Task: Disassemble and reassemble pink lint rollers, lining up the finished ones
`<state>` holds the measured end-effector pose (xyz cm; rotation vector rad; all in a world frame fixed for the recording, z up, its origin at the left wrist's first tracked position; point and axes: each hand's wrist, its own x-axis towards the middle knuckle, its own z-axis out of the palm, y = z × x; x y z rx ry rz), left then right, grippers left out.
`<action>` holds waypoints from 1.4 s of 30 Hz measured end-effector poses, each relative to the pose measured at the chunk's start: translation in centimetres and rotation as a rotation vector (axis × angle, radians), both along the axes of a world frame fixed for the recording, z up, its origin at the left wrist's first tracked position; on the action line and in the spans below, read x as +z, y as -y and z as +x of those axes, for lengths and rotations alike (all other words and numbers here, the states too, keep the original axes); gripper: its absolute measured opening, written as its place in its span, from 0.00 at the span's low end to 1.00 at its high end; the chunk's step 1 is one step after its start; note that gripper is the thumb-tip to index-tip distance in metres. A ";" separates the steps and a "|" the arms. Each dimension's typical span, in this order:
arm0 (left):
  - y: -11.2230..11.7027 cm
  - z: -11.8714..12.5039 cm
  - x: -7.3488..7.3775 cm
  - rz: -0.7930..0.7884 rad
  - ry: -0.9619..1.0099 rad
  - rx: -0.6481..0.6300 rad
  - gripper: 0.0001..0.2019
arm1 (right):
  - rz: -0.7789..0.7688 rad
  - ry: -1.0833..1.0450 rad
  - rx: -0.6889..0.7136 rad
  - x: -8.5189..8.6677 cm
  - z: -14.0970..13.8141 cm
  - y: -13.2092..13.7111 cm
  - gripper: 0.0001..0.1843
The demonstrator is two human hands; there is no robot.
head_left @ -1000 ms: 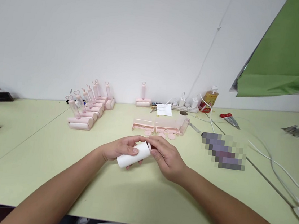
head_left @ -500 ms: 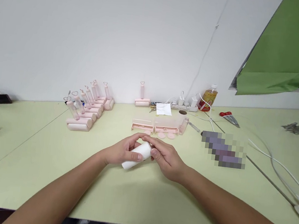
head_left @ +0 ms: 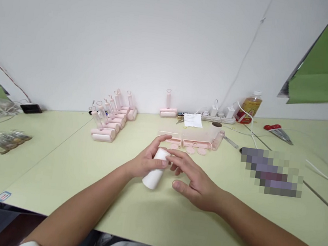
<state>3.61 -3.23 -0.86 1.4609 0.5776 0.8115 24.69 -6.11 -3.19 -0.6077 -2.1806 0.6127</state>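
A white lint roller refill (head_left: 153, 177) is tilted above the table, gripped by my left hand (head_left: 147, 161) with the thumb across its side. My right hand (head_left: 197, 181) is beside its upper end, fingertips at the roll's edge, thumb spread away from the fingers. Just beyond the hands lie two pink roller casings (head_left: 196, 144) with clear covers. Round pink end caps (head_left: 201, 152) rest in front of them, and a pink handle (head_left: 218, 140) stands at their right. Another roll (head_left: 216, 125), its dark core end up, stands behind.
Several pink lint rollers (head_left: 102, 134) stand in a row at the left back, and another lint roller (head_left: 168, 111) is by the wall. A power strip (head_left: 217, 118), white paper (head_left: 193, 120), a drink bottle (head_left: 248, 107) and red-handled scissors (head_left: 278, 131) are farther right. Cables cross the table's right side.
The roll has turned more upright in my left hand. My right hand has loosened from it, its thumb now apart. The view has swung left.
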 end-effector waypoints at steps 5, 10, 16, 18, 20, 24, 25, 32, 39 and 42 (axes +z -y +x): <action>-1.6 -0.9 0.0 0.054 -0.029 0.369 0.19 | 0.004 0.141 -0.262 -0.3 0.9 -2.6 0.25; -2.8 -1.5 0.2 -0.025 -0.019 0.552 0.14 | -0.101 0.402 -0.362 -1.3 0.5 -5.3 0.25; -3.2 -1.4 0.0 -0.060 0.015 0.592 0.16 | -0.076 0.588 -0.281 -1.1 -0.4 -5.3 0.25; -3.2 -1.4 0.0 -0.075 0.028 0.597 0.16 | -0.038 0.599 -0.298 -0.9 -0.4 -5.1 0.25; -3.2 -1.4 0.0 -0.082 0.028 0.593 0.16 | 0.006 0.577 -0.330 -0.9 -0.5 -5.0 0.24; -3.1 -1.2 0.0 -0.095 0.025 0.564 0.17 | 0.011 0.606 -0.336 -0.8 -0.7 -4.9 0.24; -3.1 -1.2 0.0 -0.105 0.032 0.561 0.18 | 0.000 0.619 -0.343 -0.8 -0.7 -4.8 0.25; -3.5 -1.3 -0.6 -0.171 0.116 0.554 0.24 | -0.080 0.664 -0.438 0.2 0.8 -3.8 0.24; -3.7 -1.2 -1.0 -0.218 0.171 0.534 0.18 | -0.136 0.627 -0.585 0.6 1.7 -4.6 0.16; -3.7 -1.2 -1.2 -0.233 0.182 0.531 0.14 | -0.139 0.598 -0.545 0.0 2.2 -5.4 0.12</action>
